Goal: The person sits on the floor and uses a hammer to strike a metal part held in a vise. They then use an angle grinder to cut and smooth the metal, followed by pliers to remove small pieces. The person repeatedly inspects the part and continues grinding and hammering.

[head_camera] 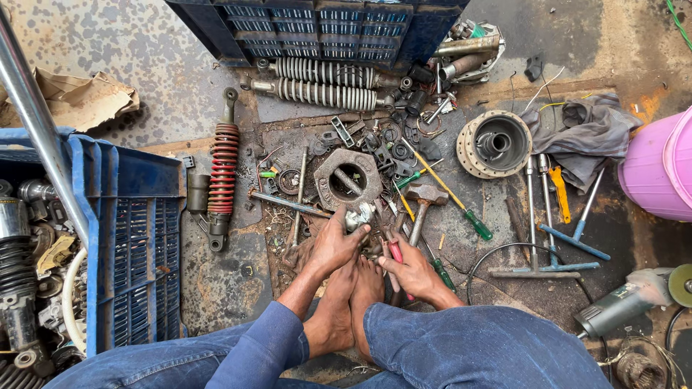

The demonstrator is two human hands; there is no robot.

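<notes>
Person is sitting on the floor, bare feet point(353, 302) together, both hands working just past the toes.

Left hand point(335, 245) is gripping a small silvery metal part point(358, 215); fingers point(344, 222) are curling round its near side, thumb lying beside it. The part is sitting at the fingertips, just short of the round steel housing point(348, 178).

Right hand point(412, 270) is clenching on pink-handled pliers point(396, 252); handles are running under the fingers point(389, 264), nose pointing toward the part. Can't tell if the tip is touching it.

Just beyond the right fingers: hammer point(424, 198), green-handled screwdriver point(448, 193). Farther out: brake drum point(495, 143), grey rag point(584, 133). Left of the left fingers, well apart: red-spring shock absorber point(224, 169), blue crate point(133, 245). Right of the right hand: T-handle wrenches point(548, 230), angle grinder point(627, 299).
</notes>
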